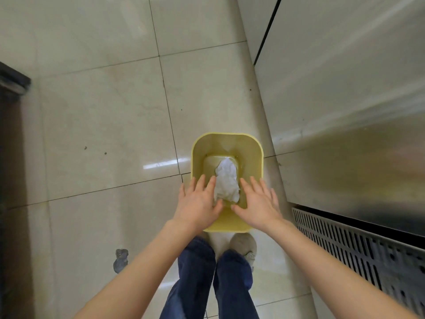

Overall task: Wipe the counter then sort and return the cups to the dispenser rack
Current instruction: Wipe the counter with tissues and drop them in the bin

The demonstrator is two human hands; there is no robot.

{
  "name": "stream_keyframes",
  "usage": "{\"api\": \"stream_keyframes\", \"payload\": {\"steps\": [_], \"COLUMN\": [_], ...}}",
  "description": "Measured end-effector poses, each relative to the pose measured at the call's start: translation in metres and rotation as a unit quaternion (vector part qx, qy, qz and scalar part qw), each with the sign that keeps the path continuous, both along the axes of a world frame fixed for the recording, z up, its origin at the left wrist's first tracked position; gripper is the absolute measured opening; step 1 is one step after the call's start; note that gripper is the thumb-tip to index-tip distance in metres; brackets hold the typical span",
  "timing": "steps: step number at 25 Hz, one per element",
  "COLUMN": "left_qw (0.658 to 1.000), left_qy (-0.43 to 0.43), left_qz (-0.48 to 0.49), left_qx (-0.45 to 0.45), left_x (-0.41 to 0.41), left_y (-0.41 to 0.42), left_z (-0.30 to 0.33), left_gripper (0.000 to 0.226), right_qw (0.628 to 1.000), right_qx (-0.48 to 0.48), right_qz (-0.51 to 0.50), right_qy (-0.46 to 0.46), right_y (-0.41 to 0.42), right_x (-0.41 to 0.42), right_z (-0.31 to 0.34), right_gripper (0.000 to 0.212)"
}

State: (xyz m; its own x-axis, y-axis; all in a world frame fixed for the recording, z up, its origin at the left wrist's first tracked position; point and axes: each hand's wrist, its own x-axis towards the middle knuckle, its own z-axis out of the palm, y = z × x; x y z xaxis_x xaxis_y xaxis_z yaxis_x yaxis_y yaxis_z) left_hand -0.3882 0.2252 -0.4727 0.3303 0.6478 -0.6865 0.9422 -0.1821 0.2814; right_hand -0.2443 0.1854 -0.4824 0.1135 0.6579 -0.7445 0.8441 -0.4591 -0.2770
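Crumpled white tissue (226,180) in yellow bin (230,141)

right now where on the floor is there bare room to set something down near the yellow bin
Bare tile lies left of the yellow bin, up to the dark furniture edge, and beyond the bin toward the steel cabinet. It is crowded at the bin itself: left hand, right hand, crumpled tissue inside, feet just below it.

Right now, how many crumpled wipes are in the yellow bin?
1. A single white crumpled wipe lies on the bottom of the yellow bin, between the left hand and right hand. More could be hidden beneath it.
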Motion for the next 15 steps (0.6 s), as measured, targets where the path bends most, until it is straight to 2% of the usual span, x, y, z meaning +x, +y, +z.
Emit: {"api": "stream_keyframes", "payload": {"steps": [5,15], "left_qw": [0.997,0.981], "left_qy": [-0.006,-0.073], "left_qz": [-0.031,-0.027], "left_qx": [0.064,0.178], "left_x": [0.001,0.012], "left_y": [-0.004,-0.007], "left_z": [0.094,0.288], "left_gripper": [0.069,0.076], "right_qw": [0.999,0.982], "right_qx": [0.031,0.172], "right_qz": [0.02,-0.017], "right_qy": [-0.029,-0.075], "right_y": [-0.011,-0.034], "right_x": [-0.002,0.021], "right_z": [0.095,0.29], "right_gripper": [0.077,0.08]}}
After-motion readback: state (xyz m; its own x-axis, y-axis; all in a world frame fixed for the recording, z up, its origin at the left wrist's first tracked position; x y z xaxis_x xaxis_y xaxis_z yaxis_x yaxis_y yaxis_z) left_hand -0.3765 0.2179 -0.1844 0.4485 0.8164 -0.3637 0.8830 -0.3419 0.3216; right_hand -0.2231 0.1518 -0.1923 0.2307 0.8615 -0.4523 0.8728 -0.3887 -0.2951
